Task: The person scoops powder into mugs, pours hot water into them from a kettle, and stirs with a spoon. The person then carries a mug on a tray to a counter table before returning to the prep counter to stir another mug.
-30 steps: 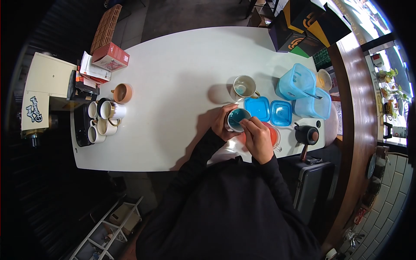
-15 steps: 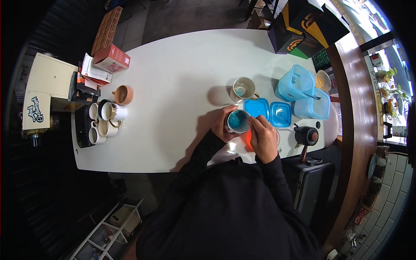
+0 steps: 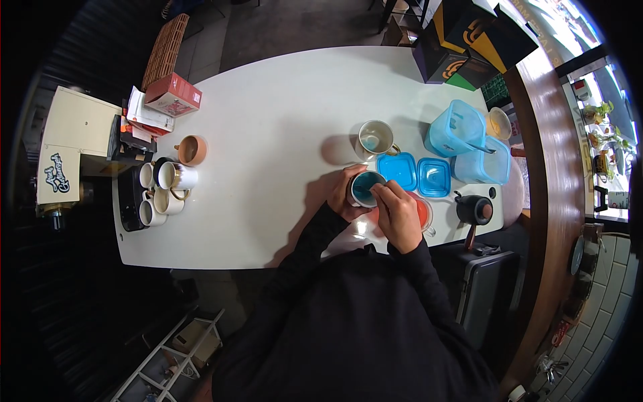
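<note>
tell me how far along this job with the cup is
Done: the light blue containers stand open, blue lids beside them. In hand: the left hand holds the cup, blue-green inside, with the right hand at its mouth. Left, probably: finishing there and setting it down; I can't tell how nearly ready it is.

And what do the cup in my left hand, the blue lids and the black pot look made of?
Cup: glazed ceramic or enamelled metal, given its smooth, pale rim; I can't tell which.
Blue lids: probably glossy plastic, from their bright sheen.
Black pot: possibly coated metal; its brown handle suggests wood.
</note>
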`<action>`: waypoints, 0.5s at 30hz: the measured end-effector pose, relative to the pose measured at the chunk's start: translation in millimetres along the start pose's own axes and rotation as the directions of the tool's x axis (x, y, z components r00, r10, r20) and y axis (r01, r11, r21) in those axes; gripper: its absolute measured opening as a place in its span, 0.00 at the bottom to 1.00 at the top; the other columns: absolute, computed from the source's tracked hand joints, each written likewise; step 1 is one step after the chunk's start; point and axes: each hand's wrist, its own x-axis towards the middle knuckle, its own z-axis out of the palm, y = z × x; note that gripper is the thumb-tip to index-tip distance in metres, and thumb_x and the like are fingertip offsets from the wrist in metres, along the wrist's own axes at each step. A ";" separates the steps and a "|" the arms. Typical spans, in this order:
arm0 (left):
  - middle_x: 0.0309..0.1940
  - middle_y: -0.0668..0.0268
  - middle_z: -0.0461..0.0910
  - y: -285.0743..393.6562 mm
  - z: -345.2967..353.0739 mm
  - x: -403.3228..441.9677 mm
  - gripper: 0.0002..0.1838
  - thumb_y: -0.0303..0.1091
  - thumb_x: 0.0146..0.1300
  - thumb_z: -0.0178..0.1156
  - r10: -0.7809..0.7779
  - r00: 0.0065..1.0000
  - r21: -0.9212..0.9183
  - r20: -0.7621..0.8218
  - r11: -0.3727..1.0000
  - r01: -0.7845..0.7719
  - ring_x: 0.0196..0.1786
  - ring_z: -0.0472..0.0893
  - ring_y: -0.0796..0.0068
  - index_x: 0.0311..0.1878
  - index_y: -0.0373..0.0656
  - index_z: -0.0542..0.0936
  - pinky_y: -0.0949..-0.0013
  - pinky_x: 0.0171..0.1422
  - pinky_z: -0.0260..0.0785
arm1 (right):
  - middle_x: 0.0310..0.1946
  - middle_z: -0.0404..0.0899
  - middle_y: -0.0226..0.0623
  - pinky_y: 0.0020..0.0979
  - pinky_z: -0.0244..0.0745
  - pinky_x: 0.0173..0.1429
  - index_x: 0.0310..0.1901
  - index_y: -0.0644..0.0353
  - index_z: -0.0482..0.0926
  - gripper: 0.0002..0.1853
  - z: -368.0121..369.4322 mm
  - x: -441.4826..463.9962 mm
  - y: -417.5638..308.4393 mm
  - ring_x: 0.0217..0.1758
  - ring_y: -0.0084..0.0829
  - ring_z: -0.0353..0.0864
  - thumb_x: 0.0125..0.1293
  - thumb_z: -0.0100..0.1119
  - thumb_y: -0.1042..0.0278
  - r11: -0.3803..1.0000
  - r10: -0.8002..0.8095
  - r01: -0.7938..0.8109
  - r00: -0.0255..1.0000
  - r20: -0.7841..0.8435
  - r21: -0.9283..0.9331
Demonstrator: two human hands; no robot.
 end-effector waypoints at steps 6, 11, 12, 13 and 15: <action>0.66 0.52 0.73 8.7 -1.8 3.3 0.53 0.33 0.41 0.86 0.003 1.000 0.027 -0.016 1.000 -0.002 0.68 0.76 0.55 0.70 0.40 0.65 0.57 0.73 0.70 | 0.35 0.76 0.46 0.46 0.74 0.36 0.46 0.65 0.82 0.10 -2.2 2.3 4.5 0.33 0.52 0.80 0.64 0.59 0.81 0.999 -0.023 0.020 0.998 -0.061 -0.045; 0.66 0.52 0.75 12.3 -1.0 4.1 0.51 0.31 0.41 0.85 -0.034 0.999 0.016 -0.028 0.999 0.034 0.69 0.76 0.55 0.69 0.40 0.67 0.57 0.73 0.70 | 0.34 0.77 0.46 0.44 0.73 0.34 0.46 0.67 0.83 0.08 -9.6 -1.1 2.0 0.31 0.50 0.81 0.67 0.61 0.78 0.997 0.010 -0.017 0.996 -0.092 -0.079; 0.66 0.52 0.75 13.0 -1.1 3.8 0.51 0.31 0.41 0.85 -0.034 0.999 0.014 -0.027 0.999 0.034 0.69 0.76 0.55 0.69 0.40 0.67 0.57 0.73 0.70 | 0.34 0.77 0.46 0.44 0.73 0.34 0.46 0.67 0.83 0.08 -10.7 -2.0 1.0 0.31 0.50 0.81 0.67 0.61 0.78 0.997 0.011 -0.018 0.996 -0.093 -0.079; 0.66 0.52 0.75 13.5 -1.6 3.5 0.51 0.30 0.40 0.85 -0.050 0.998 0.011 -0.025 0.999 0.051 0.69 0.76 0.56 0.69 0.40 0.67 0.58 0.73 0.71 | 0.33 0.78 0.46 0.44 0.73 0.34 0.45 0.67 0.84 0.07 -12.1 -2.6 -0.5 0.31 0.50 0.81 0.67 0.61 0.78 0.996 0.025 -0.032 0.996 -0.085 -0.082; 0.66 0.52 0.75 15.2 -2.0 4.0 0.51 0.29 0.40 0.85 -0.067 0.998 0.008 -0.021 0.998 0.067 0.69 0.76 0.56 0.69 0.40 0.67 0.58 0.73 0.71 | 0.33 0.78 0.46 0.43 0.73 0.34 0.45 0.67 0.84 0.07 -11.4 -4.4 -0.8 0.30 0.49 0.81 0.68 0.61 0.77 0.995 0.041 -0.048 0.996 -0.079 -0.084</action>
